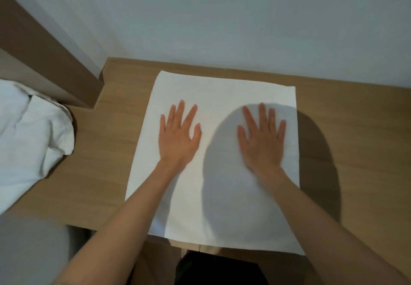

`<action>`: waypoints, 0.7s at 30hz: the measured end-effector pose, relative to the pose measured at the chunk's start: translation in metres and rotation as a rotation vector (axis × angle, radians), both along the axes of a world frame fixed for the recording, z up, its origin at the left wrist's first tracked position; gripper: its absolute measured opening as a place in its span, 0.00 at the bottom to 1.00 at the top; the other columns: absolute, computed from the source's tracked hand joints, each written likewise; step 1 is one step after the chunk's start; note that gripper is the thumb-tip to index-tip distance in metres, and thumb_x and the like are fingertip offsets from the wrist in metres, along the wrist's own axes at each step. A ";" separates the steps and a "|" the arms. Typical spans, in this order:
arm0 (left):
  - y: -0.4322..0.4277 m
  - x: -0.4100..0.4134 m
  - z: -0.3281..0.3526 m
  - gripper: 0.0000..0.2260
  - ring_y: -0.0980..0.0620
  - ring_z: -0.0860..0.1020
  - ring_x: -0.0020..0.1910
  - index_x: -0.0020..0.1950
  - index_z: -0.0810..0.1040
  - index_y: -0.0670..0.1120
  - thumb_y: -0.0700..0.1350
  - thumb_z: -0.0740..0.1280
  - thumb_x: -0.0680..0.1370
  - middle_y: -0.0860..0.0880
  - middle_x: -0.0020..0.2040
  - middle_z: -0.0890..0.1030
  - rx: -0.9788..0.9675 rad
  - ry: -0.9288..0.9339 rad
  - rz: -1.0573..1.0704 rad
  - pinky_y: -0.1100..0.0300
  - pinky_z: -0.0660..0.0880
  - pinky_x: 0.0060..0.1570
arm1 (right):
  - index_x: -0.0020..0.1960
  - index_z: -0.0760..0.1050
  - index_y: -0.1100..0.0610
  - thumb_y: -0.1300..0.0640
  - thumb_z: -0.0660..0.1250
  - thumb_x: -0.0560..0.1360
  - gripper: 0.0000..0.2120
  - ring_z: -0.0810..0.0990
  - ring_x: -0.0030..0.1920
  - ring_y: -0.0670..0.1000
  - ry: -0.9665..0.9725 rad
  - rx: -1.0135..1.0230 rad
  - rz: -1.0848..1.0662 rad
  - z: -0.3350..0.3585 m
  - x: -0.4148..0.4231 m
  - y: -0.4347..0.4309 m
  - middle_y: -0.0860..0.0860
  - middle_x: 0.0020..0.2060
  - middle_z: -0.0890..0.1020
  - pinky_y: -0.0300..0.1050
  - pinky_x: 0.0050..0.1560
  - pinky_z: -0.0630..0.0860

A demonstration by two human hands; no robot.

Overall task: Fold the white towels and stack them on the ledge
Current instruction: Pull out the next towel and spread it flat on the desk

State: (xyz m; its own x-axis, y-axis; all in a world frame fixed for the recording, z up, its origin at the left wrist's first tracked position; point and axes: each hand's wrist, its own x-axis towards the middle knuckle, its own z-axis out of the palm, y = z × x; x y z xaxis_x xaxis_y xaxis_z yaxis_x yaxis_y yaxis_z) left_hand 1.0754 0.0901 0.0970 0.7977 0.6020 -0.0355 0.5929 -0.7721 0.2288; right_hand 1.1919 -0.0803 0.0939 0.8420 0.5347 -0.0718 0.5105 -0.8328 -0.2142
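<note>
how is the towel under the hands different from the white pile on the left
The flat towel lies spread smooth on the wooden ledge; the crumpled pile is bunched and creased. The left hand and right hand press flat on the flat towel; nothing touches the crumpled pile. Both are white cloth.
</note>
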 end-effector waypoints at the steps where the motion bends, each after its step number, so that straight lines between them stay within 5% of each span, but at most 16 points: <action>1: 0.008 -0.005 -0.001 0.23 0.52 0.44 0.78 0.77 0.51 0.59 0.57 0.48 0.82 0.52 0.79 0.47 0.000 0.001 0.033 0.53 0.37 0.74 | 0.77 0.48 0.41 0.40 0.43 0.80 0.25 0.43 0.78 0.53 -0.008 0.001 -0.035 -0.001 0.005 -0.008 0.49 0.78 0.47 0.56 0.75 0.39; 9: 0.024 -0.020 0.012 0.25 0.50 0.38 0.77 0.78 0.42 0.52 0.55 0.43 0.83 0.47 0.78 0.39 -0.084 0.086 0.078 0.55 0.36 0.74 | 0.78 0.41 0.45 0.44 0.42 0.82 0.26 0.39 0.77 0.56 0.111 -0.138 -0.092 0.017 0.009 -0.017 0.52 0.78 0.41 0.59 0.74 0.36; 13: -0.014 -0.029 0.031 0.24 0.50 0.40 0.77 0.79 0.44 0.46 0.50 0.46 0.84 0.47 0.79 0.41 -0.118 -0.045 -0.012 0.55 0.37 0.74 | 0.79 0.43 0.50 0.48 0.45 0.83 0.26 0.41 0.77 0.57 0.113 -0.094 -0.071 0.039 -0.032 -0.005 0.54 0.78 0.43 0.59 0.74 0.39; 17: -0.070 -0.057 0.030 0.25 0.53 0.37 0.76 0.78 0.40 0.47 0.51 0.44 0.84 0.50 0.78 0.38 -0.387 -0.107 0.041 0.60 0.32 0.71 | 0.78 0.40 0.49 0.46 0.43 0.82 0.27 0.38 0.77 0.55 0.135 -0.071 -0.027 0.039 -0.103 -0.004 0.52 0.78 0.41 0.58 0.73 0.35; 21: -0.094 -0.099 0.008 0.25 0.48 0.38 0.77 0.78 0.41 0.48 0.52 0.46 0.84 0.48 0.78 0.40 -0.102 0.016 -0.059 0.53 0.34 0.73 | 0.77 0.37 0.44 0.40 0.41 0.81 0.28 0.36 0.77 0.55 0.101 -0.098 -0.023 0.016 -0.153 -0.015 0.50 0.77 0.37 0.61 0.74 0.36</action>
